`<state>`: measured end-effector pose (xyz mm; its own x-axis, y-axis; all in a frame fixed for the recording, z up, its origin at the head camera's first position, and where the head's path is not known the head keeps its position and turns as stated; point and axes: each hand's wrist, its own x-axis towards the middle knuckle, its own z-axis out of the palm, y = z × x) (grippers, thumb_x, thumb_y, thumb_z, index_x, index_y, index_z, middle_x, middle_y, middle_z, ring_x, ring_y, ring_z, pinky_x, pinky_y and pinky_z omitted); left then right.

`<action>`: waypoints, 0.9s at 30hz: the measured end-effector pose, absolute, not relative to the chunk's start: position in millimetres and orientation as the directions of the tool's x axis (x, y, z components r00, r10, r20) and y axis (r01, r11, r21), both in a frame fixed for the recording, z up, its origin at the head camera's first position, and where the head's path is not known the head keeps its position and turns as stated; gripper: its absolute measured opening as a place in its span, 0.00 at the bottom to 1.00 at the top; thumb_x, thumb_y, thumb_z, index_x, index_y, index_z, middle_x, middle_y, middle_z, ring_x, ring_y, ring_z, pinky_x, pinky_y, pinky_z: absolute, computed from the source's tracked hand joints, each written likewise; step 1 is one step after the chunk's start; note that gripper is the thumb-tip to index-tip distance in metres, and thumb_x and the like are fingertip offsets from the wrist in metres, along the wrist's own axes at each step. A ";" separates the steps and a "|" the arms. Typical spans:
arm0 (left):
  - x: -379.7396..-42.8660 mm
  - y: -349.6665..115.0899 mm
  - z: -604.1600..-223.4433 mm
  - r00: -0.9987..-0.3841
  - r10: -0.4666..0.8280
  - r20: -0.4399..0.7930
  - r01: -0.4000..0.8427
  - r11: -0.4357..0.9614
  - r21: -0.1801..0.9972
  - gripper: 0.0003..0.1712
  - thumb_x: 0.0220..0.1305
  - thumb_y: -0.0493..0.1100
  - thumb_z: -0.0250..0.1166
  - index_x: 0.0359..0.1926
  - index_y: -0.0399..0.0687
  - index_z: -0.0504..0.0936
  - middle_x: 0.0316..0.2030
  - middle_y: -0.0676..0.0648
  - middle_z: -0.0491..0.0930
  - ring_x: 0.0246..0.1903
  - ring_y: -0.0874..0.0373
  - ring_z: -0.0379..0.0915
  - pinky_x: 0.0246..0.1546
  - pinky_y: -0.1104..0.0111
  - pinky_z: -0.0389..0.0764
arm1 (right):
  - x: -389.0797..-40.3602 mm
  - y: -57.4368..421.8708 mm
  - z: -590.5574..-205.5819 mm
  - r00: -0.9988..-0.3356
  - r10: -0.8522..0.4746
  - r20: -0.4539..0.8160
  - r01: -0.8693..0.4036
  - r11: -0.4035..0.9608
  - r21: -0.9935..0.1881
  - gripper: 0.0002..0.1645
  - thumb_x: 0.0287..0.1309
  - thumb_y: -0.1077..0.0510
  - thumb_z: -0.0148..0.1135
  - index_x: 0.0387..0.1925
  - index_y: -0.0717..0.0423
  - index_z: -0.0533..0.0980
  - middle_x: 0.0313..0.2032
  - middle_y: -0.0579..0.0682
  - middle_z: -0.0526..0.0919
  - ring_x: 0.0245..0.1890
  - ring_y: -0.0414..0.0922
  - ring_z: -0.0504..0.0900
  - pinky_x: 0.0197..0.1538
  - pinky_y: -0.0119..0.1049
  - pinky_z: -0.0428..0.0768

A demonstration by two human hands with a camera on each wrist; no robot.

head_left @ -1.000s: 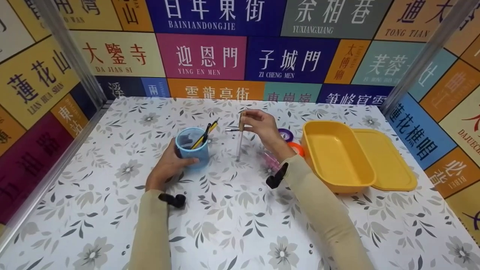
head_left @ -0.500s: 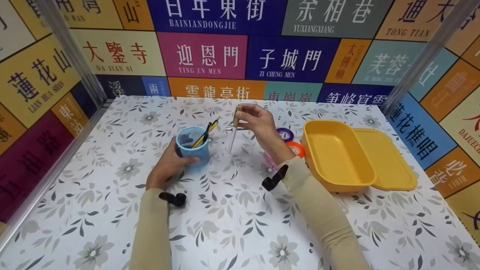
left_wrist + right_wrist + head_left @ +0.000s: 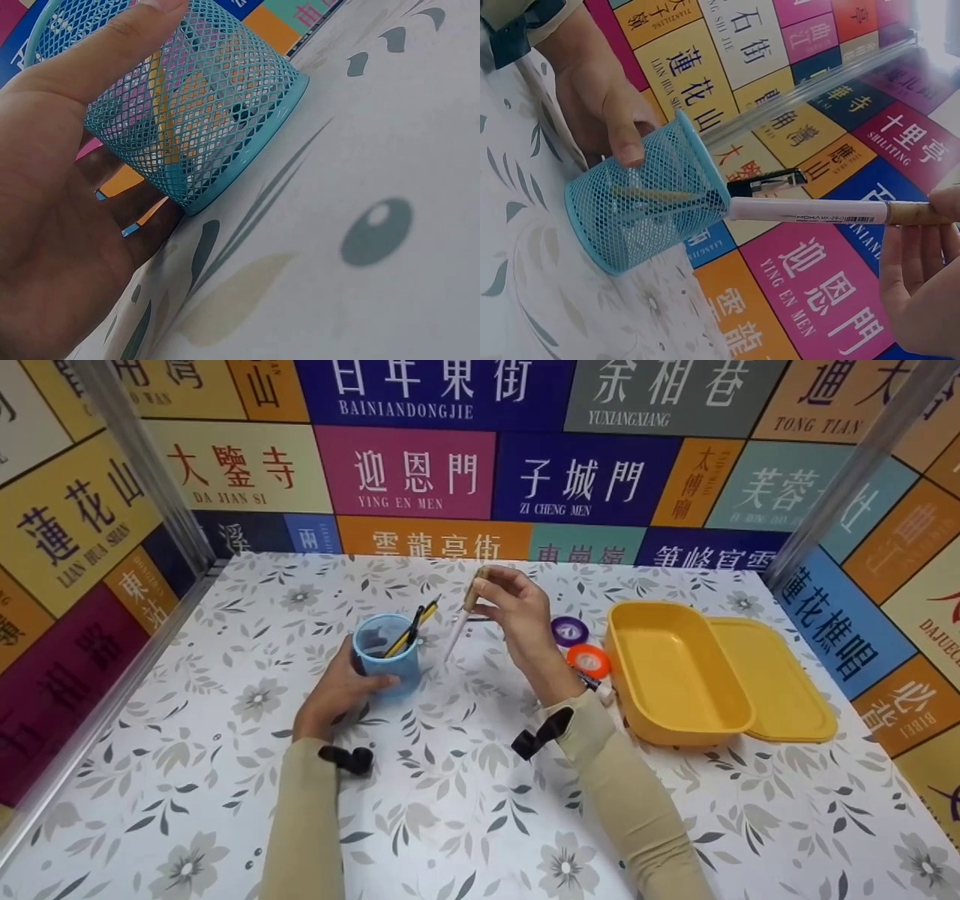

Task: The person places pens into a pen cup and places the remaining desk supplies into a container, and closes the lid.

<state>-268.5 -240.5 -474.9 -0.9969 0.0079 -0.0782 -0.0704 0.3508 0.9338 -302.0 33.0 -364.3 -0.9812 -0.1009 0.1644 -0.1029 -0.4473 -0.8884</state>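
My left hand (image 3: pixel 337 690) grips a light blue mesh pen holder (image 3: pixel 396 671) from its left side, thumb across the front. A yellow pencil (image 3: pixel 397 643) and a black pen (image 3: pixel 413 626) lean inside the holder; the left wrist view shows the pencil through the mesh. Right of the holder, my right hand (image 3: pixel 517 604) pinches a white marker (image 3: pixel 810 211) by its gold-brown end. The marker slants down to the left, its white end beside the holder. In the right wrist view that end overlaps the holder's rim. Behind the right hand, a thin dark pen (image 3: pixel 478 619) shows partly.
To the right lie a purple tape roll (image 3: pixel 569 631) and an orange tape roll (image 3: pixel 589 661). A black-and-white item (image 3: pixel 596 685) is partly hidden by my right wrist. Farther right stands a yellow box (image 3: pixel 675 675), with its yellow lid (image 3: pixel 780 682) beside it.
My right hand has shifted slightly up and left, and the marker has tilted from nearly upright to slanting toward the holder. A pink item by my right wrist is now hidden. My left hand stays put.
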 end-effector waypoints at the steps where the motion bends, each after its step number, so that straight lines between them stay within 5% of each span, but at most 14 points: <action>1: -268.5 -240.8 -475.0 -0.997 0.007 -0.077 -0.069 0.353 0.933 0.71 0.39 0.57 0.84 0.78 0.58 0.49 0.75 0.48 0.60 0.77 0.51 0.51 0.81 0.51 0.45 | -300.0 31.3 -362.9 -0.979 -0.099 0.179 -0.115 -0.457 -0.882 0.08 0.62 0.68 0.64 0.43 0.60 0.79 0.36 0.50 0.84 0.33 0.44 0.86 0.42 0.38 0.89; 13: -266.7 -238.8 -473.7 -0.997 -0.006 -0.076 -0.073 0.366 0.928 0.70 0.38 0.57 0.84 0.78 0.58 0.50 0.74 0.49 0.61 0.76 0.50 0.52 0.80 0.50 0.45 | -285.7 9.6 -355.0 -0.968 0.022 0.249 -0.225 -0.511 -0.830 0.10 0.60 0.69 0.66 0.43 0.60 0.80 0.36 0.50 0.85 0.35 0.43 0.86 0.46 0.43 0.89; 20: -265.8 -238.8 -474.7 -0.998 0.010 -0.063 -0.057 0.315 0.947 0.65 0.45 0.49 0.83 0.77 0.54 0.51 0.74 0.47 0.62 0.76 0.50 0.52 0.80 0.50 0.44 | -284.5 1.6 -358.3 -0.958 0.035 0.286 -0.265 -0.495 -0.827 0.12 0.59 0.68 0.67 0.46 0.62 0.80 0.36 0.50 0.85 0.36 0.44 0.87 0.46 0.44 0.89; 27: -266.2 -237.7 -473.6 -0.997 -0.003 -0.080 -0.076 0.348 0.934 0.68 0.41 0.55 0.84 0.77 0.57 0.51 0.74 0.49 0.62 0.76 0.50 0.51 0.80 0.48 0.44 | -285.6 -4.8 -369.0 -0.943 0.058 0.328 -0.320 -0.435 -0.842 0.12 0.59 0.69 0.66 0.46 0.65 0.79 0.37 0.50 0.85 0.37 0.43 0.87 0.45 0.45 0.89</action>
<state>-266.2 -237.7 -473.6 -0.9968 -0.0025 -0.0803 -0.0762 0.3481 0.9343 -285.6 -4.8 -369.0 -0.9429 0.0584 0.3279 -0.3197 -0.4347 -0.8419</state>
